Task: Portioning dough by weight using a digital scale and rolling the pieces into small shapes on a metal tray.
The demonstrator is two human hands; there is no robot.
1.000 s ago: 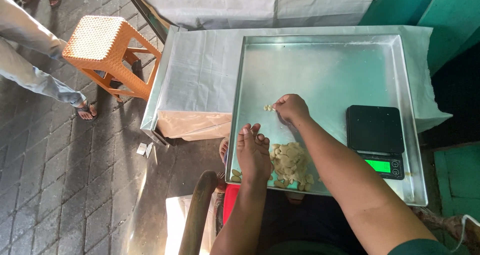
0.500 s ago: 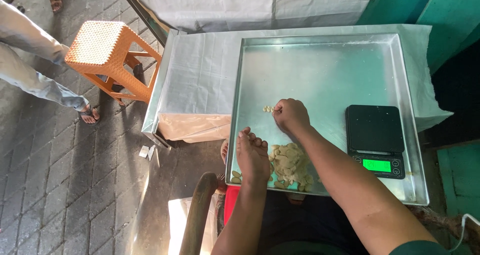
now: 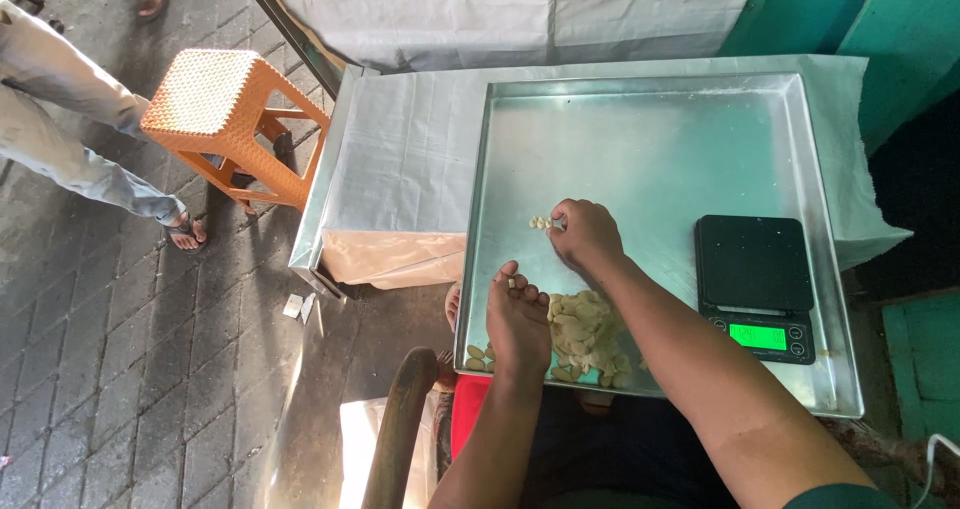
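left hand (image 3: 517,321) pinches one pale piece, at 9 o'clock of the pile (image 3: 585,334) | right hand (image 3: 586,233) closed, fingertips on small pieces (image 3: 541,223) at 12 o'clock | scale (image 3: 756,274) at 3 o'clock | all on tray (image 3: 650,139)

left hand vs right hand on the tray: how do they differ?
The left hand sits near the tray's front edge, right by the big pile of pale pieces; the right hand reaches farther in, toward the tray's middle. The left hand pinches one piece at its fingertips; the right hand touches a small row of pieces. Both are bare and palm-down.
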